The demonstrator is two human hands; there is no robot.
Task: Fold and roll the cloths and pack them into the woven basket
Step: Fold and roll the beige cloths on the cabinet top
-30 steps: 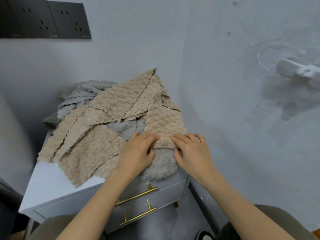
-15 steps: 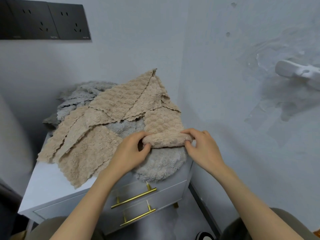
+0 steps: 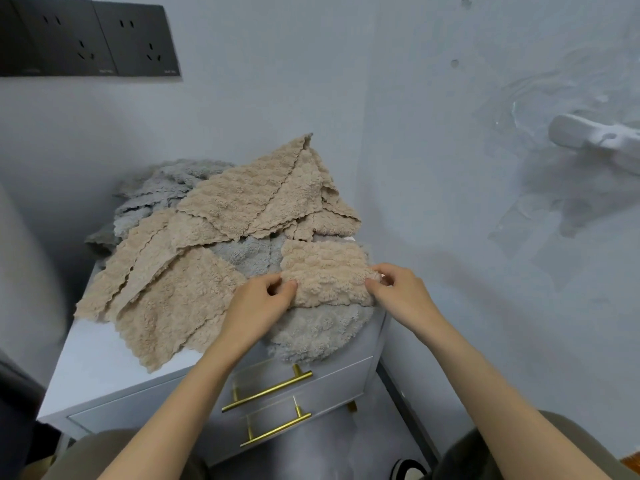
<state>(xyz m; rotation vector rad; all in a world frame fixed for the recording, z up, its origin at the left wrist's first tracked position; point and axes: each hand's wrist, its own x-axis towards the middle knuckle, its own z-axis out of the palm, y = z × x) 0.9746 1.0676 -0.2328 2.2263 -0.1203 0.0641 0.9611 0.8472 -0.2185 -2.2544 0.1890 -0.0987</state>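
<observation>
Between both hands (image 3: 263, 299), fluffy folded beige cloth (image 3: 325, 271)

Centre frame: folded beige cloth (image 3: 325, 271), thick fluffy pile noted, ribbed in soft waves, matt. Beneath it: grey cloth (image 3: 311, 330), same plush nap. Lower left: white cabinet top (image 3: 93, 362), smooth, faint sheen recorded. Below: gold bar handles (image 3: 266, 391), polished metal, glossy. Upper left: black socket panels (image 3: 86, 36), satin plastic. Behind: pale wall (image 3: 415, 133), matt paint.
</observation>
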